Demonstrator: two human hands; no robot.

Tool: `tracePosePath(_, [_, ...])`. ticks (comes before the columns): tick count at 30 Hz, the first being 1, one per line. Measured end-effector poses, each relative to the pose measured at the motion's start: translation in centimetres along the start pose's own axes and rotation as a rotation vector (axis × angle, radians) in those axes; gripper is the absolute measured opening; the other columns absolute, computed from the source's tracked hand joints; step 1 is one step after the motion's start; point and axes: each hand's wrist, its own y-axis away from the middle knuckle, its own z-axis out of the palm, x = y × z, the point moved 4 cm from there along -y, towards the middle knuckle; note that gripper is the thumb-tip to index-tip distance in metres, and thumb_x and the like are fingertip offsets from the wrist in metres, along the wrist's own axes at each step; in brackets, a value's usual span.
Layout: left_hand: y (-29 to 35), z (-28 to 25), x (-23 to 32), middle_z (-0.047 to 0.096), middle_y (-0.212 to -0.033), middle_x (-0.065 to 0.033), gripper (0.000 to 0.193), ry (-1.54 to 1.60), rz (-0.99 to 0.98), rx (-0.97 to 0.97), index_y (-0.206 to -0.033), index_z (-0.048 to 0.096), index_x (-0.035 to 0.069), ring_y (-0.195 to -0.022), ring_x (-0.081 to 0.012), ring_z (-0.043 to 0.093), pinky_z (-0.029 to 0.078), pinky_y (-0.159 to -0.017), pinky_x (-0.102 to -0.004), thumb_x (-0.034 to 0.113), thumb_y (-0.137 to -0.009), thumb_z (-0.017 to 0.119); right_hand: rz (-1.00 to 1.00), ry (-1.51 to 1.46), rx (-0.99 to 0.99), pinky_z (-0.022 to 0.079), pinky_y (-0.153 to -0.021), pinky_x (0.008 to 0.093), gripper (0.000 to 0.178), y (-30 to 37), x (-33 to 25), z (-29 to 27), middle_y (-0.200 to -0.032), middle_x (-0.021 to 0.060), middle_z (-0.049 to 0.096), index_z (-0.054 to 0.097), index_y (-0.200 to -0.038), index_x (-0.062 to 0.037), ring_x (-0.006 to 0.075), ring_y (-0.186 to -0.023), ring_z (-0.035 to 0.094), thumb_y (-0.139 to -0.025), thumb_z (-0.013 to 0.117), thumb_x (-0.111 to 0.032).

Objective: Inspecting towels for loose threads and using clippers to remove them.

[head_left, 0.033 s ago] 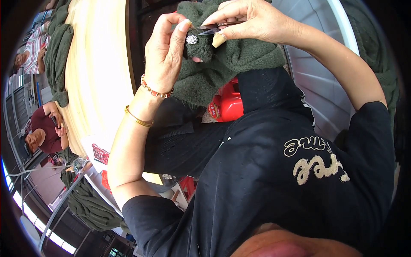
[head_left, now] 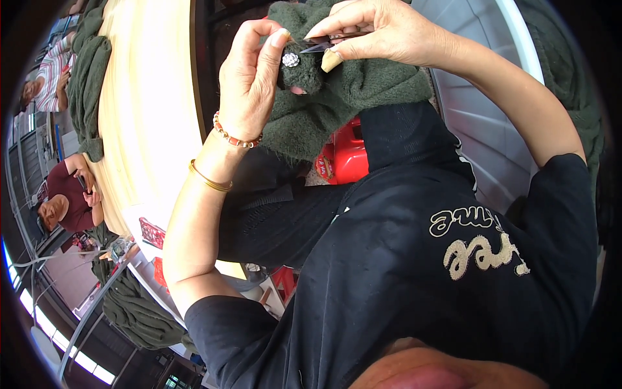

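My left hand point(head_left: 251, 78) is closed in a pinch at the upper edge of a fuzzy dark green knit garment point(head_left: 369, 84). A fingertip shows under a fold of the knit. Beside that hand sits a white beaded, flower-shaped ornament point(head_left: 291, 59); whether it is a ring or a button I cannot tell. In my right hand point(head_left: 395, 39) are small thread snips point(head_left: 316, 48), their dark pointed blades directed at the knit by my left thumb. A beige cover point(head_left: 331, 60) caps my right thumb tip. Any thread between the hands is too fine to make out.
To the left runs a long pale table point(head_left: 152, 97) with green knit bundles point(head_left: 91, 91) along its far side. Two people work there, one in maroon point(head_left: 72, 194), one in stripes point(head_left: 55, 71). A grey-white bin point(head_left: 479, 84) stands at right; a red plastic object point(head_left: 350, 155) lies below the knit.
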Motion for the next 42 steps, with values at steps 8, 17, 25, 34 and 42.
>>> tracePosePath(8, [0.0,-0.2,-0.1,0.053,-0.08,0.0018,0.015,-0.048,0.011,0.025,-0.103,0.052,0.005,-0.067,-0.0014,0.05,0.053,-0.048,-0.02,0.018,-0.096,0.05,0.349,0.034,-0.093,0.045,-0.062,0.0213,0.028,0.0,0.5,-0.2,-0.08,0.0051,0.067,0.064,-0.107,0.0025,0.0075,-0.07,0.058,-0.083,0.067,-0.011])
tracePosePath(17, [-0.1,-0.8,-0.3,0.05,-0.069,0.0044,0.013,-0.105,0.011,0.044,-0.1,0.053,0.005,-0.062,0.0001,0.045,0.044,-0.048,-0.0168,0.017,-0.096,0.05,0.362,-0.294,0.037,0.045,-0.063,0.0214,0.026,0.1,0.2,0.4,-0.078,0.0059,0.066,0.064,-0.108,0.0023,0.01,-0.069,0.06,-0.084,0.064,-0.008])
tracePosePath(25, [0.0,-0.3,-0.1,0.05,-0.069,0.0035,0.012,-0.24,0.029,0.024,-0.099,0.054,0.005,-0.06,-0.0009,0.043,0.039,-0.051,-0.0181,0.017,-0.096,0.053,0.334,-0.058,-0.05,0.045,-0.063,0.0246,0.025,-0.4,-0.4,0.2,-0.075,0.0071,0.065,0.067,-0.104,-0.0006,0.012,-0.068,0.059,-0.082,0.067,-0.01])
tracePosePath(34, [0.1,0.5,0.2,0.051,-0.075,0.0034,0.013,-0.067,-0.001,0.017,-0.1,0.052,0.004,-0.062,-0.0008,0.044,0.043,-0.048,-0.0168,0.016,-0.097,0.05,0.333,-0.064,-0.054,0.046,-0.064,0.0246,0.024,-0.2,-0.5,0.1,-0.079,0.0082,0.066,0.067,-0.103,-0.0008,0.0133,-0.071,0.061,-0.082,0.068,-0.012])
tracePosePath(42, [0.1,0.6,0.3,0.052,-0.077,0.0021,0.014,-0.05,0.011,0.014,-0.1,0.051,0.004,-0.063,-0.001,0.048,0.049,-0.046,-0.0175,0.017,-0.097,0.048,-0.014,0.003,0.01,0.046,-0.065,0.0248,0.024,-0.3,-1.7,0.0,-0.081,0.0097,0.066,0.067,-0.103,0.0009,0.0134,-0.072,0.061,-0.082,0.067,-0.011])
